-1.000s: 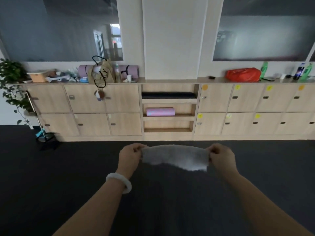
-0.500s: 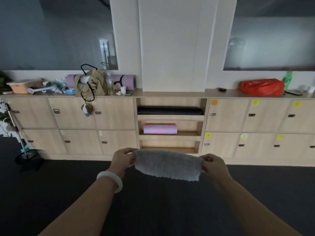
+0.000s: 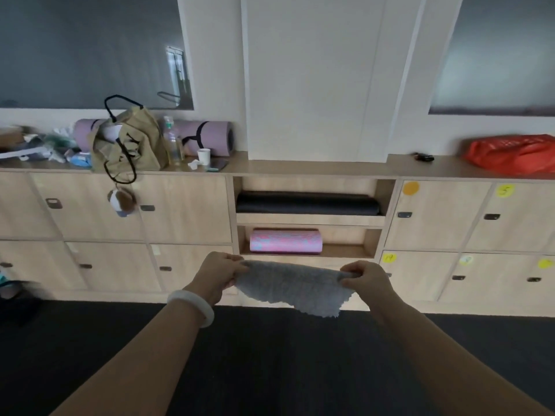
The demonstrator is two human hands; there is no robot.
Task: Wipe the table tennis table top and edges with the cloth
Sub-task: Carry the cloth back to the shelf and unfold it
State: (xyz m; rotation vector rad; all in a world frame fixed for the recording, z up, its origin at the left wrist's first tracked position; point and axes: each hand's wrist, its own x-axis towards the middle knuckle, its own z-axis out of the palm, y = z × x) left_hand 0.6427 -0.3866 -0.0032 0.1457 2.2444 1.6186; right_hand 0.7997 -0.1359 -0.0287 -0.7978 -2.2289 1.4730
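So, the grey cloth (image 3: 295, 285) hangs stretched in mid-air, left hand (image 3: 217, 276) pinching one top corner, right hand (image 3: 365, 280) pinching the other. Looks like preparation only: no table tennis table in view, so finding it comes first, then wiping.

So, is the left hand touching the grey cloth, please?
Touching. The head view shows the left hand pinching the grey cloth at its left end, the right hand pinching the other end.

Two hands (image 3: 216, 277) (image 3: 369, 285), one cloth (image 3: 294, 286), one bracelet (image 3: 192, 304), perhaps two purple mats (image 3: 207, 139) (image 3: 85, 134).
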